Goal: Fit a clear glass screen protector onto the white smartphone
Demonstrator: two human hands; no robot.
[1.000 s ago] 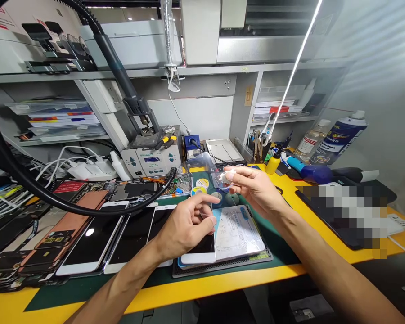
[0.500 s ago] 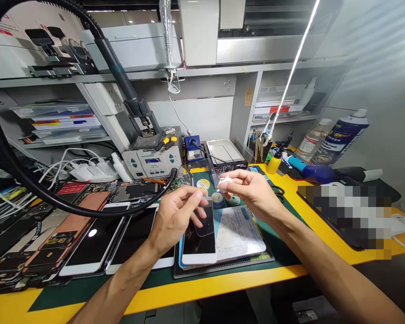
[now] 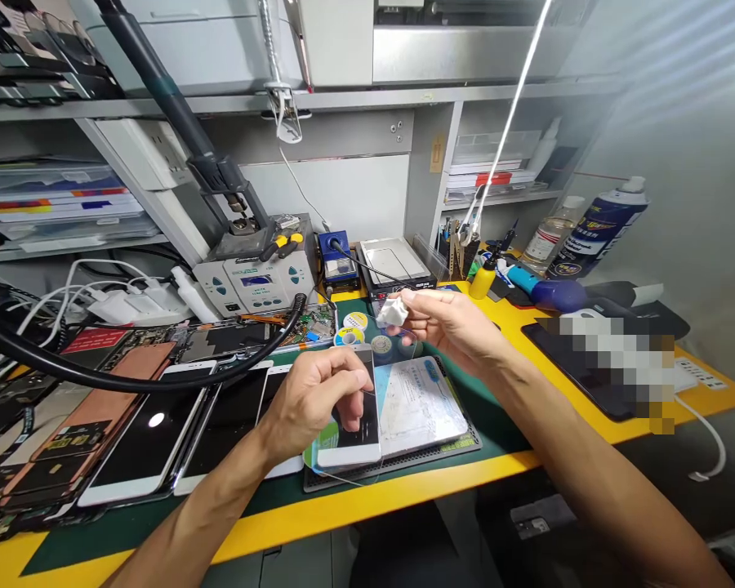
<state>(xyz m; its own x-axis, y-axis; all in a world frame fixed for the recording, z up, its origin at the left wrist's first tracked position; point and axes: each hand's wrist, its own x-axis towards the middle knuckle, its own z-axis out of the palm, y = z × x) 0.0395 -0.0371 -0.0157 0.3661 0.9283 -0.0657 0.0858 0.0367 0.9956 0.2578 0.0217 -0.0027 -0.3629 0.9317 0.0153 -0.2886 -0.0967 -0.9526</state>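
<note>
My left hand [image 3: 324, 390] is closed in a pinch above a white-framed phone [image 3: 350, 452] with a dark screen. A very thin wire [image 3: 356, 485] seems to run from its fingertips and curve past the phone's lower edge; its full path cannot be made out. Farther right, my right hand [image 3: 438, 320] pinches a crumpled white tissue [image 3: 393, 312] between thumb and fingers, above the mat. Under the phone lies a white and blue flat pack [image 3: 425, 400] on a dark perforated pad. Two small spools [image 3: 349, 337] sit just beyond the phone.
Several phones [image 3: 144, 433] and opened phone parts line the left side. A black hose [image 3: 128, 367] arches across them. Behind stands a grey soldering station [image 3: 254, 278]. To the right are a yellow bottle [image 3: 482, 280], a blue spray can [image 3: 600, 229] and a dark tablet-like slab [image 3: 569, 367].
My hands have moved apart: the left has dropped lower over the phone, and the right has turned, showing more of the white tissue. The camera view has shifted right and down.
</note>
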